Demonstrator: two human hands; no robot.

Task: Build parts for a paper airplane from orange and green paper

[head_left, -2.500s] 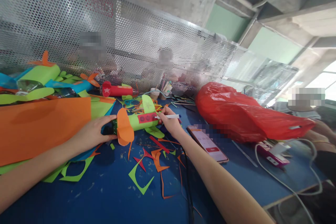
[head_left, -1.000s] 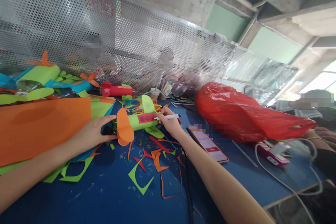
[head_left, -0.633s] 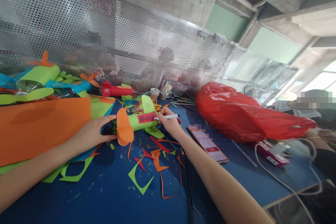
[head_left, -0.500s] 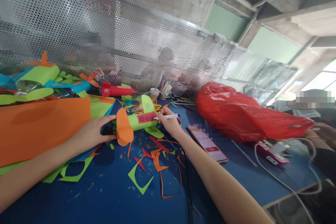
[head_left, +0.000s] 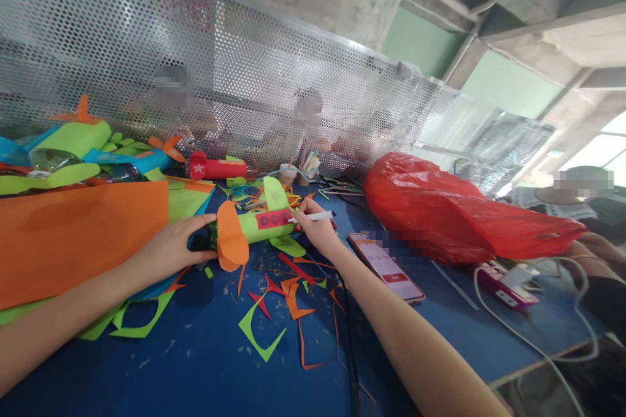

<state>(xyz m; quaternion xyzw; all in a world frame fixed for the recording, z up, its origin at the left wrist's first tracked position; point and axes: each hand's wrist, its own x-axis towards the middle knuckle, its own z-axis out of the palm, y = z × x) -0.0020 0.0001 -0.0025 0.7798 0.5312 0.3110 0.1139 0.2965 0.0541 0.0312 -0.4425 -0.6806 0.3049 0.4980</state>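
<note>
Paper-wrapped bottle [head_left: 254,228] lies between left hand [head_left: 180,241] and right hand [head_left: 314,228].

No legible text here tbh: the phone [head_left: 379,257], just right of the right hand [head_left: 315,228] and its pen [head_left: 320,216], shows a line of digits too blurry to read. Only clear sign is a white star [head_left: 199,169] on the red bottle [head_left: 225,169], farther back and left of that grip.

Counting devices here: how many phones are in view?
1: the phone lies screen up on the blue table, between the right forearm and red bag. Any under the bag would be hidden.
</note>
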